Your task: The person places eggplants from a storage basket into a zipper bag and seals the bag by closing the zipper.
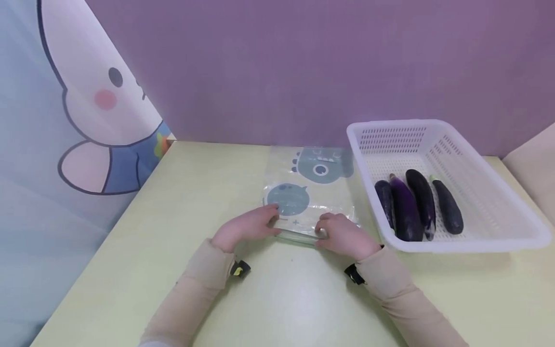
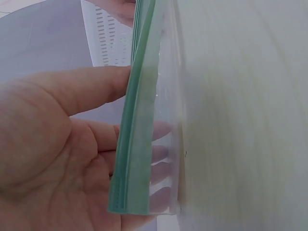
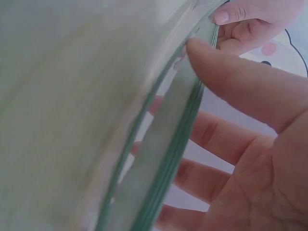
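Observation:
A clear zip bag (image 1: 321, 207) with blue-grey cartoon prints lies flat on the table, its green zip edge (image 2: 130, 125) towards me. At the left end of that edge, my left hand (image 1: 256, 222) pinches the bag, thumb on the zip strip and fingers behind, seen through the clear plastic in the left wrist view. My right hand (image 1: 344, 236) holds the same edge near its right end. In the right wrist view the right thumb (image 3: 240, 79) lies at the bag's mouth, fingers behind the strip; the two green lips stand apart there.
To the right stands a white plastic basket (image 1: 498, 193) with slotted walls, close beside the bag. Several dark purple eggplants (image 1: 405, 212) lie in its left part. The pale yellow table (image 1: 173, 202) meets a purple wall at the back; a cartoon-print cloth (image 1: 39, 202) hangs at the left.

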`<state>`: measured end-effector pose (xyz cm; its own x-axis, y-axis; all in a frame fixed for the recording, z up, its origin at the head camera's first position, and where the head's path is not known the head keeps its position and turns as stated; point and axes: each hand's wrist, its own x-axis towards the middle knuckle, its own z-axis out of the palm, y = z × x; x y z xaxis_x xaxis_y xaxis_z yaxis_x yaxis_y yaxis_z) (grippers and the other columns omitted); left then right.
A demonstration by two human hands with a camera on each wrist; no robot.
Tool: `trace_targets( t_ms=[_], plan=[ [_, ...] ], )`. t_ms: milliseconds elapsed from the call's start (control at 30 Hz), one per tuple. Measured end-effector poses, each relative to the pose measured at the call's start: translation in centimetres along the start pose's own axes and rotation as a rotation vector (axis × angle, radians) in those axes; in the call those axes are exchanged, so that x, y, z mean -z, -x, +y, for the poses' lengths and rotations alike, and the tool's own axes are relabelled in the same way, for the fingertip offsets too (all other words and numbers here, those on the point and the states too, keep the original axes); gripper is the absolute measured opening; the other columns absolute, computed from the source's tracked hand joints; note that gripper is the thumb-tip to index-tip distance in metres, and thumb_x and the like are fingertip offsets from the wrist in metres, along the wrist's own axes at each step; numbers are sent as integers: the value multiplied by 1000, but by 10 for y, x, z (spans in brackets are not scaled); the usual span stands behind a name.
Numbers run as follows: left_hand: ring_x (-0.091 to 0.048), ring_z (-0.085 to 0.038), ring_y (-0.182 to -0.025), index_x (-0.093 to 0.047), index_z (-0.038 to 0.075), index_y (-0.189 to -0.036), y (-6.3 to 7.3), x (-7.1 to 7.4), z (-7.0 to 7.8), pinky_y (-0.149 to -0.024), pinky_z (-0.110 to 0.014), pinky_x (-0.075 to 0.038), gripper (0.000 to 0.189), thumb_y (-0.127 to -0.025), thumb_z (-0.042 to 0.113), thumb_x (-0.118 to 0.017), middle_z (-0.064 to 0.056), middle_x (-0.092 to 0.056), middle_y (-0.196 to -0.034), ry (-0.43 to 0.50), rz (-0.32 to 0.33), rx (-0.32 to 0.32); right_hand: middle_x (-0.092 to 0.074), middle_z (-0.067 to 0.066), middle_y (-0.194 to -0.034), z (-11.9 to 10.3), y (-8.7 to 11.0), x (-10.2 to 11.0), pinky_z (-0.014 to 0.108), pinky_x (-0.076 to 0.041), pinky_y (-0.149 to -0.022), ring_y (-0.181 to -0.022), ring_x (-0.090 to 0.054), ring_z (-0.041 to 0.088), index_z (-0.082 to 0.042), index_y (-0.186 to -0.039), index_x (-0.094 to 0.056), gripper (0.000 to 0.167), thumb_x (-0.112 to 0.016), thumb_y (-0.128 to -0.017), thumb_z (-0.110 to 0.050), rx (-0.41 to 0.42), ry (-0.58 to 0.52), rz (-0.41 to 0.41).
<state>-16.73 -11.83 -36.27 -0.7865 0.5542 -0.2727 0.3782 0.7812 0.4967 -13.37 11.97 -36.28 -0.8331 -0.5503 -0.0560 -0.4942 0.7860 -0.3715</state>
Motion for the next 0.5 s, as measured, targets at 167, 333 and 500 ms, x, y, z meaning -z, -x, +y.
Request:
trace_targets(
  t_ms=[167,333,500],
  plan=[
    [-48,-34,-124,-53,6,-83,3,0,1,-98,-38,-42,16,-91,18,-61,-23,-34,-148,-1,9,-16,-65,5,-94,1,1,-3,45,-46,-86,-83,-61,25,-8,-89,-69,22,-75,-78,-25,24,10,32],
    [-39,-38,-133,-58,7,-81,3,0,1,-107,-42,-37,15,-91,18,-60,-23,-29,-150,-19,-4,-2,-63,4,-89,2,1,-2,39,-49,-80,-79,-59,21,-7,-85,-69,7,-72,-80,-12,54,17,46],
    [-41,-38,-132,-59,7,-80,2,0,0,-106,-42,-38,14,-90,17,-62,-24,-30,-150,-38,1,-10,-48,-1,-71,4,3,-2,28,-46,-64,-65,-46,11,-6,-71,-63,12,-68,-80,0,107,36,99]
  ],
)
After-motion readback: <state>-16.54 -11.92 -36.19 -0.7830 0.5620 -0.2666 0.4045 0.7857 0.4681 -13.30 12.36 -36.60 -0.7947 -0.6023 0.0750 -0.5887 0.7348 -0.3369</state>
